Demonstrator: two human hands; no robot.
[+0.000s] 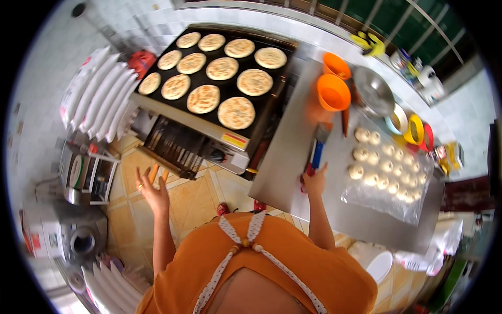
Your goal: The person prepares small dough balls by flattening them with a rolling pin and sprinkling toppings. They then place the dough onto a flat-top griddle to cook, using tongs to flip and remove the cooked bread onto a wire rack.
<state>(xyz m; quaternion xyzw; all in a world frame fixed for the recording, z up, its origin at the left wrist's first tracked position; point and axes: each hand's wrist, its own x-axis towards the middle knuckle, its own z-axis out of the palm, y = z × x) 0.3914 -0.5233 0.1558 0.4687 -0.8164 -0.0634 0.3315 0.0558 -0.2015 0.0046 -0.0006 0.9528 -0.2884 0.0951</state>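
Shows, at far left, white sacks (99, 99) leaning in a row by the tiled wall. Holds the left hand (154, 198) out over the tan floor (128, 183), near the griddle's lower front, fingers spread and released, a ring on one of them. Has just beyond it a griddle (183, 118) with a black top, bearing twelve round flatbreads (203, 99), pale with browned patches.

Comes next, over the near-left part of the steel table (285, 170), to a scraper (317, 153). Points blade-first away from the body and slightly right, toward the orange bowls (334, 95); runs its long axis lengthwise from the wearer, tilted a little rightward at the far end. Looks slim, with a flat, dull grey-brown blade, a bright blue middle and red at the near end. Grasps that red end in the right hand (314, 183), fingers curled around it, one stretched along the side. Cannot tell whether it touches the tabletop.

Shows farther right a metal basin (374, 91), then whitish dough balls (387, 166) in rows on a clear plastic sheet (379, 204).
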